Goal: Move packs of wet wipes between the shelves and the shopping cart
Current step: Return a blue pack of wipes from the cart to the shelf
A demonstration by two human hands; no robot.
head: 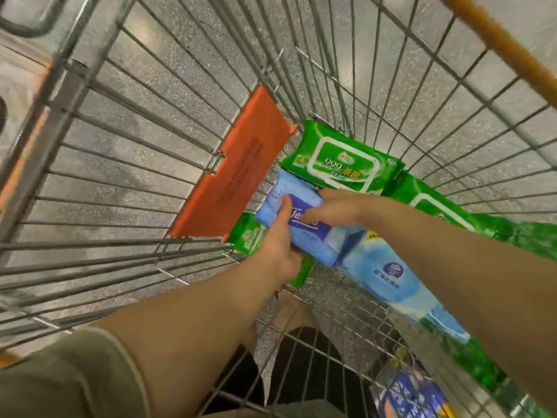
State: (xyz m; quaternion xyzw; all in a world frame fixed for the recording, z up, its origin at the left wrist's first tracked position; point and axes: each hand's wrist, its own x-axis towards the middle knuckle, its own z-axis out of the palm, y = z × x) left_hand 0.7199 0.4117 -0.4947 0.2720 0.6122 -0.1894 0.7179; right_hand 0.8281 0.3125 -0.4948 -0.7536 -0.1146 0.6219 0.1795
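Head view, looking down into a wire shopping cart (180, 164) with an orange plastic flap (235, 167) hinged on its far wall. Both hands deep in the basket on one blue wipes pack (304, 218). Left hand (278, 242) at the pack's near-left long edge, thumb laid over the top face, remaining fingers (297, 251) tucked beneath, so clamped on it. Right hand (334, 206) on the opposite side, fingers curled over the far edge, thumb pressing the printed label; also clamped. Pack's long axis running from upper left, close to the flap, down toward lower right, held between the two palms and lying over other stock. Just beyond it, a green 999 pack (343, 161) flat against the far wire; another green pack (437, 206) to its right, partly under the right forearm. A pale blue pack (388, 276) just beside the held one, trailing toward the near right corner. Probably a lift out or a set-down; direction impossible to judge here, shelves out of sight.
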